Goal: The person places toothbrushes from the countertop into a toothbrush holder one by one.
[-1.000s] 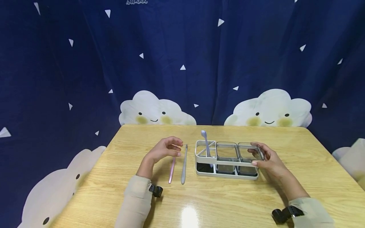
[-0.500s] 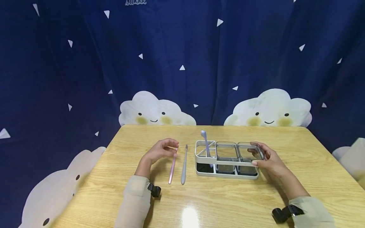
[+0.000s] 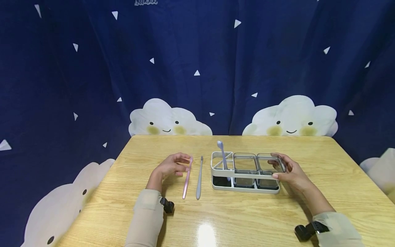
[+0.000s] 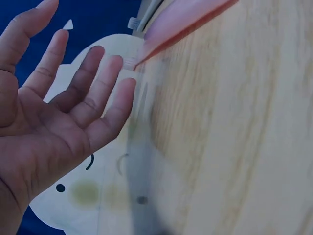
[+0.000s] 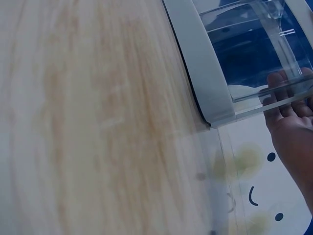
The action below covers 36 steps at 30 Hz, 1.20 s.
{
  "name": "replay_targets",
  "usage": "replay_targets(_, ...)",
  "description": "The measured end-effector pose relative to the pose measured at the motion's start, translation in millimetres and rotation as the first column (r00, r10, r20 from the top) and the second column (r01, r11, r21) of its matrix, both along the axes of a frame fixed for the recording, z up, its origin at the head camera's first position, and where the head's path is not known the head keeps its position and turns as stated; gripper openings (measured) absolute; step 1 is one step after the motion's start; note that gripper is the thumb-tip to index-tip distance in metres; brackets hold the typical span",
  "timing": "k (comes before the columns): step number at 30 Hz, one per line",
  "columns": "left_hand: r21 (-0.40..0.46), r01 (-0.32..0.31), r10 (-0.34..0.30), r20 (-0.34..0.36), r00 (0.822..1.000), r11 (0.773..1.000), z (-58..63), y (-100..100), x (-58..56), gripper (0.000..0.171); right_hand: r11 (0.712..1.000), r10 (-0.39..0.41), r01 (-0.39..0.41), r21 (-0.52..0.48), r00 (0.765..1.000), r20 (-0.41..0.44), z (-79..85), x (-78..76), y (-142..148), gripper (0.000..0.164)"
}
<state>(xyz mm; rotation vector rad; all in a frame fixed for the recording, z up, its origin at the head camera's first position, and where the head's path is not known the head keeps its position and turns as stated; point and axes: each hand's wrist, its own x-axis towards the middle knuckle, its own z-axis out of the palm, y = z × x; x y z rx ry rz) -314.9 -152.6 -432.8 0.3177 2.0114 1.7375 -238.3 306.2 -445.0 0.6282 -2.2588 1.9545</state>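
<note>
- The left hand [image 3: 171, 166] hovers low over the table [image 3: 154, 212], fingers [image 4: 105, 85] loosely spread and holding nothing; whether the fingertips touch the pink toothbrush [image 3: 186, 178] just beside them cannot be told (the wrist view blurs its bristle end).
- Next to it lies a grey toothbrush [image 3: 199, 178], slim and matte, flat on the glossy wood grain.
- A white rack [image 3: 216, 171] stands right of these, with a lilac toothbrush [image 3: 223, 156] leaning upright in its left compartment; the lower handle is hidden by the wall.
- Two clear square cups [image 3: 246, 164] fill the other compartments.
- The right hand [image 3: 288, 173] grips the rack's right end, fingers curled over the rim, thumb in front (the palm is hidden).
</note>
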Motion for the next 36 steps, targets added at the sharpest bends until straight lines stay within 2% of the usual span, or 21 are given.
replay_targets(17,-0.020,-0.016,0.018,0.108,0.994,1.000,-19.2,-6.5,-7.3,0.061,0.999,0.018,-0.018,-0.030,1.000,0.002,-2.6,-0.9,1.0,0.068)
replay_targets(31,-0.095,-0.056,0.066,0.103,0.992,0.994,-24.8,1.4,-8.9,0.062,1.000,-0.002,0.002,-0.022,1.000,0.009,-3.8,-0.2,-1.3,0.067)
replay_targets(36,-0.130,-0.069,0.082,0.093,0.992,0.989,-21.0,7.9,-7.2,0.064,1.000,-0.005,0.005,0.002,1.000,-0.006,-0.9,0.6,-0.1,0.067)
